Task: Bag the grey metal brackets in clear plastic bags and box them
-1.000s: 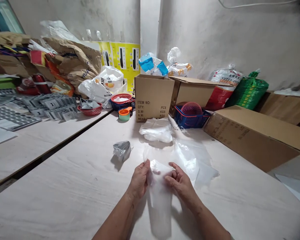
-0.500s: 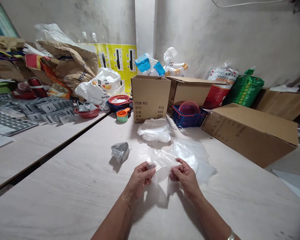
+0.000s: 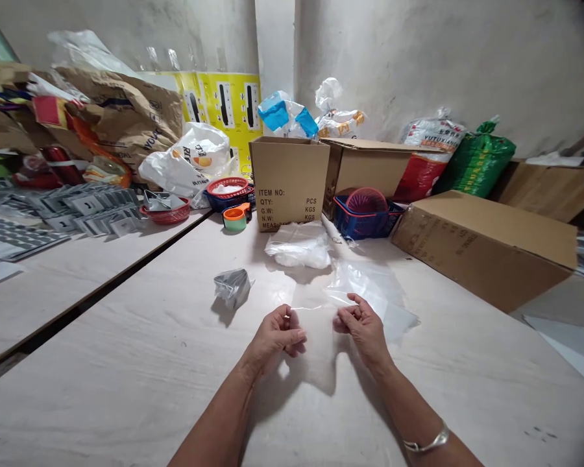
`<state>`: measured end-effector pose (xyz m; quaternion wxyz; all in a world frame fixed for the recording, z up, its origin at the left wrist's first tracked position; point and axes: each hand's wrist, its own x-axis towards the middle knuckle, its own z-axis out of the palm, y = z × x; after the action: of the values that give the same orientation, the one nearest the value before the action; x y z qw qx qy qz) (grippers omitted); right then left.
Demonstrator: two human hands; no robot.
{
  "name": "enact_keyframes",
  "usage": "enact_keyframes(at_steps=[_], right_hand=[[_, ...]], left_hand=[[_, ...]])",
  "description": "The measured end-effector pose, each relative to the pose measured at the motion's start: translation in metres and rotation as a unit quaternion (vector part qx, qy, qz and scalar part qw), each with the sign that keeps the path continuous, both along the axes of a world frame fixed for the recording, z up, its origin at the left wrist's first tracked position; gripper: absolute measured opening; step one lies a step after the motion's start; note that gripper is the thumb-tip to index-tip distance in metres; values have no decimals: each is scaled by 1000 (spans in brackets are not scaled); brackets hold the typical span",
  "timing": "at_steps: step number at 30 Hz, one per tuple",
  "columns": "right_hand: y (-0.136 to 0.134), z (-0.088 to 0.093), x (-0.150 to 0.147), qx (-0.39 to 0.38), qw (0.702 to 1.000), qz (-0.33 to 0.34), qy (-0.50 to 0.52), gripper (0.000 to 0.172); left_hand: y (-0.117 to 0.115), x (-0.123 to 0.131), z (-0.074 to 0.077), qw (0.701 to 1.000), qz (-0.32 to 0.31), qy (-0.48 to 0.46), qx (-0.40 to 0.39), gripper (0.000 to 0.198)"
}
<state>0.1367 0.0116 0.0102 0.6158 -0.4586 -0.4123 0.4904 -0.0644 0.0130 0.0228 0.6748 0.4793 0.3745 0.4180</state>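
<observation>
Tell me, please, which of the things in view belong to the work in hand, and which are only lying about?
In the work, judging by place:
clear plastic piece, held between left hand and right hand
clear plastic sheets beyond the right hand
grey plastic-wrapped bundle, perhaps

Probably just lying about:
red cylinder
printed white bag
green sack
blue basket

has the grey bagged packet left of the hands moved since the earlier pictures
No: against the carton marked ITEM NO, the grey bagged packet lies in the same spot; both shift left in the picture together, so likely the camera moved.
</observation>
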Motion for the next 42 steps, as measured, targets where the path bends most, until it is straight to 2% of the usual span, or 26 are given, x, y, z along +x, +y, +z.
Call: enact_keyframes(at_steps=[3,6,8,10,12,14,16,19,25,28,32,35,38,40,42], right_hand=[[1,-3,0,1,999,-5,-34,56],[-2,-4,1,20,988,-34,-146,55],[-6,-3,0,66,959,-71,-268,51],[-12,-1,-2,141,908,-102,-380,49],[-18,2,-5,224,857,-108,-451,48],[-22,6,-10,282,821,-90,-488,47],[-25,9,-14,306,802,-66,-509,46],[-26,9,-18,319,789,-46,-523,44],[-24,2,-21,291,805,-32,-517,39],[-22,-1,-22,279,815,-33,-506,28],[-19,-4,-21,249,861,-23,-444,14],[-18,-4,-21,207,903,-3,-377,14],[-19,1,-20,168,928,13,-332,14],[-20,4,-19,166,932,6,-321,15],[-20,6,-18,188,922,-18,-338,16]], left_hand=[[2,1,-2,999,36,15,-16,31],[4,1,-2,993,115,18,-32,34],[6,1,-2,986,163,16,-38,36],[8,0,-2,980,197,10,-38,38],[8,0,-1,975,222,1,-35,39],[8,1,0,972,232,-7,-28,40],[7,2,-1,973,229,-12,-18,40],[4,6,-2,975,222,-16,-11,40],[-1,14,-4,982,188,-10,-10,39],[-4,16,-4,985,171,1,-8,38],[-6,19,-4,987,159,25,13,37],[-6,20,-6,986,154,54,32,38],[-6,22,-8,984,149,82,49,38],[-6,22,-7,982,143,102,65,36],[-8,22,-6,978,134,130,95,34]])
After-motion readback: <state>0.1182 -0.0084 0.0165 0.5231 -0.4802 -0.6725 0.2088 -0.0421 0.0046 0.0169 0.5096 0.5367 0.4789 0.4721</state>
